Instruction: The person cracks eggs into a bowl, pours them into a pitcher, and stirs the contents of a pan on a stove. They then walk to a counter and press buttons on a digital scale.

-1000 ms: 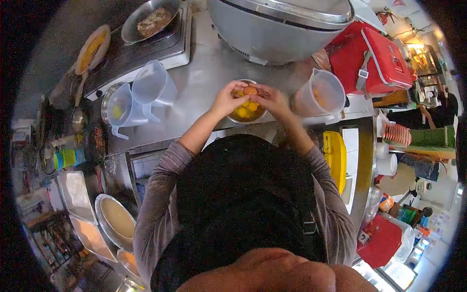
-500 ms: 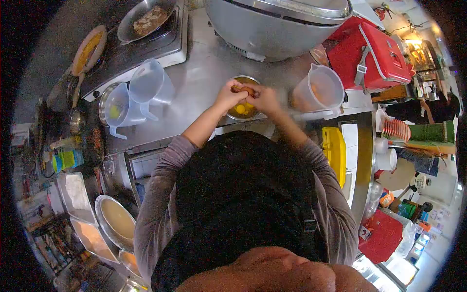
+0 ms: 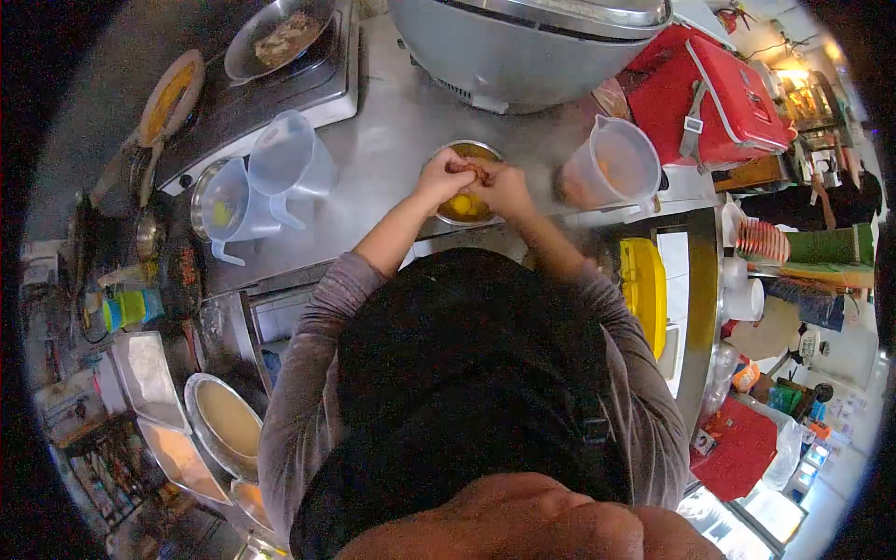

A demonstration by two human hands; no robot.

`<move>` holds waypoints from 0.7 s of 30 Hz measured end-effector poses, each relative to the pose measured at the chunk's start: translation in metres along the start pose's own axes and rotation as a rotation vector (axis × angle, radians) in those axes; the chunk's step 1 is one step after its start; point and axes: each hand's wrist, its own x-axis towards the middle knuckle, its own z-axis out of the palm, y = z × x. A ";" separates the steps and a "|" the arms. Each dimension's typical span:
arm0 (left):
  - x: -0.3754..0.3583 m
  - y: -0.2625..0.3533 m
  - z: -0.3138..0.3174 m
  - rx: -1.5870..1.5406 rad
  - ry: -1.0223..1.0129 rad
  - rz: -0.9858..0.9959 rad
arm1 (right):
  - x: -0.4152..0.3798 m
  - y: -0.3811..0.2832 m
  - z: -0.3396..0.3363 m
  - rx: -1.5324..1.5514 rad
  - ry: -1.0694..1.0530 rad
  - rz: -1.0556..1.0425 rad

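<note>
1. The left hand (image 3: 435, 184) and right hand (image 3: 507, 192) meet over a metal bowl (image 3: 466, 223), fingertips close together.
2. Both grips are narrow, fingers pinched round a reddish-brown eggshell (image 3: 475, 172) — small and partly hidden, so whether it is in one piece I cannot tell.
3. That shell is above the bowl, between the two hands; below it, yellow egg yolk (image 3: 463, 204) shows inside.
4. The bowl sits near the front edge of the steel worktop (image 3: 387, 140).
5. To its right stands a translucent jug (image 3: 581, 177) with orange-brown things inside, blurred by the plastic.
6. Well to the left, two clear pitchers (image 3: 291, 154) stand close together.
7. Behind the bowl is a big grey cooker (image 3: 523, 65) — a red box (image 3: 663, 98) to its right.
</note>
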 end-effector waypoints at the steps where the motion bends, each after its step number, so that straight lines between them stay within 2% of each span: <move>1: 0.001 -0.003 0.000 -0.092 -0.020 -0.010 | 0.001 -0.003 -0.003 -0.034 -0.028 0.022; 3: 0.000 -0.003 0.000 -0.200 -0.057 -0.040 | 0.003 -0.007 -0.013 -0.102 -0.083 0.066; 5: -0.003 0.004 -0.003 -0.235 -0.093 -0.079 | 0.006 0.016 -0.007 -0.089 -0.049 -0.015; 8: 0.002 -0.002 -0.006 -0.106 -0.099 0.032 | 0.007 0.020 -0.007 -0.070 -0.042 -0.068; 12: -0.005 0.008 -0.007 -0.153 -0.100 -0.015 | 0.009 0.016 -0.009 -0.134 -0.043 -0.130; 15: -0.007 0.009 -0.008 -0.111 -0.091 -0.002 | 0.009 0.010 -0.012 -0.184 -0.098 -0.049; 17: -0.003 0.002 -0.009 -0.100 -0.098 -0.007 | 0.010 0.015 -0.011 -0.085 -0.106 -0.017; 18: 0.000 -0.004 -0.010 -0.041 -0.087 0.055 | 0.012 0.020 -0.011 -0.037 -0.109 -0.002; 21: 0.001 -0.009 -0.018 0.189 -0.071 0.218 | 0.014 0.034 -0.013 -0.091 -0.138 -0.141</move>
